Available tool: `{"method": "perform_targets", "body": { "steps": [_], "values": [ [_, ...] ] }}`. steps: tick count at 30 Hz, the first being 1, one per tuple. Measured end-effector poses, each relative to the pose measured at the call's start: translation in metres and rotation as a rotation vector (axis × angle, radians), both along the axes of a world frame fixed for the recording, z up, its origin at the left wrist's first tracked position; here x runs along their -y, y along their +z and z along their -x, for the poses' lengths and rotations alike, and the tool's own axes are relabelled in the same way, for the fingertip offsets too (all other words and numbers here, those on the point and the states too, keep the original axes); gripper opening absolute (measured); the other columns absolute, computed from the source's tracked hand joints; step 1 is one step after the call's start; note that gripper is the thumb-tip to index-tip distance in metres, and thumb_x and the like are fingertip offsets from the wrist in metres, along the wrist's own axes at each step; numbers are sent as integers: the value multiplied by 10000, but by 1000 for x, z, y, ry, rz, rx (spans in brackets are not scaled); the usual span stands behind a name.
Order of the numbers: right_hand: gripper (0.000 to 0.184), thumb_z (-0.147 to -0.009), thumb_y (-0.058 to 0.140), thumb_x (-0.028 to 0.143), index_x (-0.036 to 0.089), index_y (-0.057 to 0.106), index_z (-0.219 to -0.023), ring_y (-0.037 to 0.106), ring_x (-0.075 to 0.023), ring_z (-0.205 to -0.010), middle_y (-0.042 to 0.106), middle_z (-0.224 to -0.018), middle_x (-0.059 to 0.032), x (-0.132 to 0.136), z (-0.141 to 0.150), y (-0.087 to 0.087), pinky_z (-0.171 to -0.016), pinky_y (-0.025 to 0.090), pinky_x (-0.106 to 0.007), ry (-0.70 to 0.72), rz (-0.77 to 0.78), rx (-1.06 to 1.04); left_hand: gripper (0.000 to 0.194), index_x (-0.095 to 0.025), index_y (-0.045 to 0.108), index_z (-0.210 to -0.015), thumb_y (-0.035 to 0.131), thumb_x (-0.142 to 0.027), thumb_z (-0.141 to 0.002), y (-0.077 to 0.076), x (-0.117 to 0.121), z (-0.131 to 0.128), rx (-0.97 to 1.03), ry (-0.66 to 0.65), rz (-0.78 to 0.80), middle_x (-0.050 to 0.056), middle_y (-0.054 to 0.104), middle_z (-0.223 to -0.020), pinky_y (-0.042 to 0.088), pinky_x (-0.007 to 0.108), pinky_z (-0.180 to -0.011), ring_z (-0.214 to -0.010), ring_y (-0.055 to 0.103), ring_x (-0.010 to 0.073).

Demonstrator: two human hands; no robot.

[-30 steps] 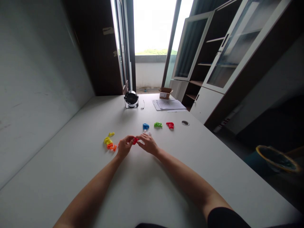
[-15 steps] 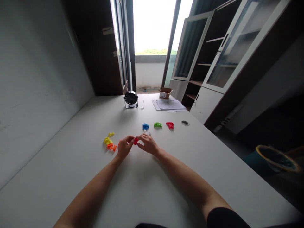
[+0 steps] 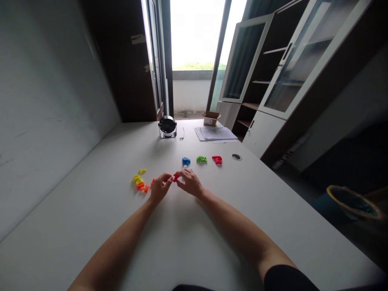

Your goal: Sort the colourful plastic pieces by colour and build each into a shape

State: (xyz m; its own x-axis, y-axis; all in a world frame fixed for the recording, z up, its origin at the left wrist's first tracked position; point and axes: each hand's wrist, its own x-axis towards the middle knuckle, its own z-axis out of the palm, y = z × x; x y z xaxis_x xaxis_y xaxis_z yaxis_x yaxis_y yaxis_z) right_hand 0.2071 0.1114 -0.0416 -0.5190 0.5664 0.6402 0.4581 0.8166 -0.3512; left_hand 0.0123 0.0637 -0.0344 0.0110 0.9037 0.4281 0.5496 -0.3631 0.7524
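Between my hands a small red plastic piece [image 3: 175, 178] shows, pinched by the fingertips of my right hand [image 3: 190, 184]. The fingers of my left hand [image 3: 159, 188] are closed just left of it, their tips close to the piece; what they hold, if anything, is hidden. White pieces [image 3: 185, 167] lie behind my right hand, partly covered by it. Beside my left hand are orange pieces [image 3: 140, 186] and yellow pieces [image 3: 138, 179], one orange bit partly hidden by the hand. Farther back sit blue [image 3: 186, 161], green [image 3: 201, 159] and red pieces [image 3: 217, 159] in a row.
On the white table [image 3: 182, 242] a round black-and-silver device [image 3: 167, 126] stands at the back. Papers [image 3: 216, 133] and an open cardboard box [image 3: 211, 118] are at the back right, near a cable hole [image 3: 236, 157]. A wall [image 3: 54, 121] borders the left side.
The red piece has shifted slightly right with my right fingertips and turned. A small gap now shows between it and my left fingertips. The other pieces have stayed in place.
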Motion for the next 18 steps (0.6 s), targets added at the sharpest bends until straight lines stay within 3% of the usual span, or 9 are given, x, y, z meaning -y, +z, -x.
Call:
{"method": "perform_targets", "body": {
  "steps": [9, 18],
  "values": [
    [189, -923, 611, 249, 228, 594, -1110, 609, -244, -921, 692, -981, -72, 1, 1, 2, -787, 487, -368, 4, -20, 16, 187, -222, 683, -842, 619, -387, -904, 10, 6, -5, -59, -61, -42, -1, 708, -758, 481, 252, -670, -688, 630, 149],
    [228, -902, 601, 192, 220, 582, -1127, 590, -254, -954, 678, -987, -81, -1, 0, 0, -823, 486, -380, -19, -47, 41, 159, -212, 674, -877, 555, -308, -919, 5, 3, -5, -28, -97, -6, 2, 705, -783, 467, 249, -661, -700, 617, 146]
  ]
}}
